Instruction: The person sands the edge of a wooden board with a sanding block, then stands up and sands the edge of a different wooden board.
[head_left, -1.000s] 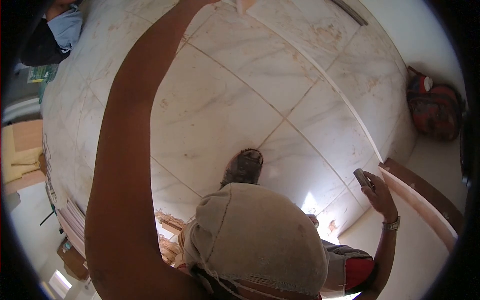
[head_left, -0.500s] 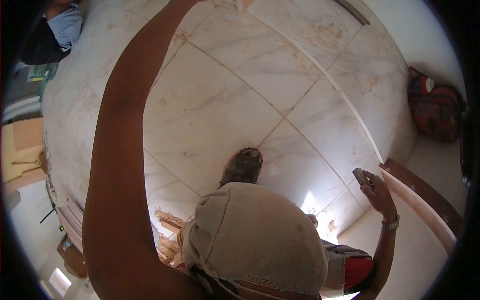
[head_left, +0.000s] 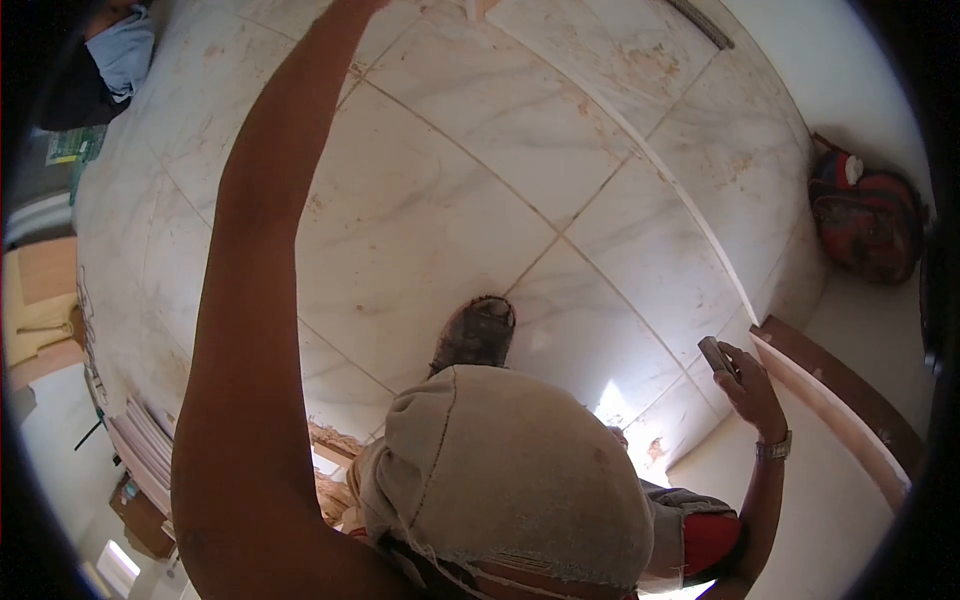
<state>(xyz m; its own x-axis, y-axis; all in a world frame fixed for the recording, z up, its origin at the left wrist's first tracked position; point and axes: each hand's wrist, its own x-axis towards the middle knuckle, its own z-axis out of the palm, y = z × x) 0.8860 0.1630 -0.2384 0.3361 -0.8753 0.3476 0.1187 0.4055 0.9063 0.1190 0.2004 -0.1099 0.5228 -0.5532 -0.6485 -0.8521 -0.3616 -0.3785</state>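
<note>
My right hand (head_left: 752,388), with a metal watch at the wrist, is closed around a small dark block (head_left: 714,353). Close beside it lies the end of a brown board with a pale edge (head_left: 830,400). A long thin pale strip (head_left: 690,205) curves across the view from that end to the top edge. My left forearm (head_left: 262,190) reaches up the left side, and its hand is beyond the top edge. Worn greyish cloth (head_left: 520,470) with a seam fills the bottom middle, and a dark dusty shoe (head_left: 475,333) stands just past it.
Pale tiles (head_left: 440,200) with brown dust make up the floor. A red and dark bag (head_left: 865,215) sits by the right wall. Stacked pale boards (head_left: 145,445) and wood scraps (head_left: 333,440) lie at lower left. Part of another person (head_left: 120,55) shows at top left.
The whole view has shifted slightly, so most things sit a little further left. My right hand keeps its hold on the block near the board's end.
</note>
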